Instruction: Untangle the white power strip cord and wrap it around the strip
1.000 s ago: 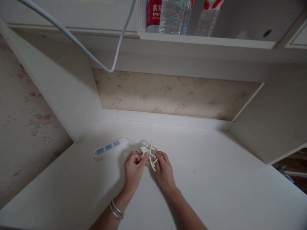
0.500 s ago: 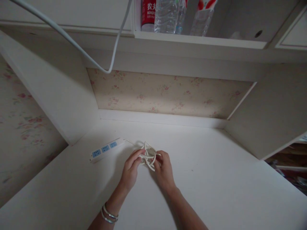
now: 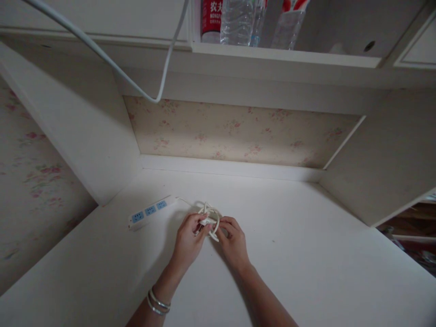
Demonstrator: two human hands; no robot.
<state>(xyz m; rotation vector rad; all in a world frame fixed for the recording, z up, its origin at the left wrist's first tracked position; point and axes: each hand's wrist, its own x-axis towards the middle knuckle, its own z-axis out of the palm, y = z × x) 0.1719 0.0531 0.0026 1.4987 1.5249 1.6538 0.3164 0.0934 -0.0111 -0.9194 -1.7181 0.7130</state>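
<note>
"What are the hands doing?"

"The left hand (image 3: pixel 188 234) is pinching the bundled white cord (image 3: pixel 211 221) between thumb and fingers; the right hand (image 3: pixel 234 238) is grasping its loops opposite."

"And the power strip (image 3: pixel 150 212)?"

"It's lying left of the left hand and slightly beyond."

"Any risk?"

"Loops are crossing, so pulling one strand could be tightening a knot; tugging hard might be dragging the strip handward."

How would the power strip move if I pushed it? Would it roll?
The power strip probably wouldn't roll, because it looks long and boxy, not round. It would likely stay stiff and slide in one piece, since its body is straight. The bunched cord, which seems joined to its end, might tug it back.
</note>
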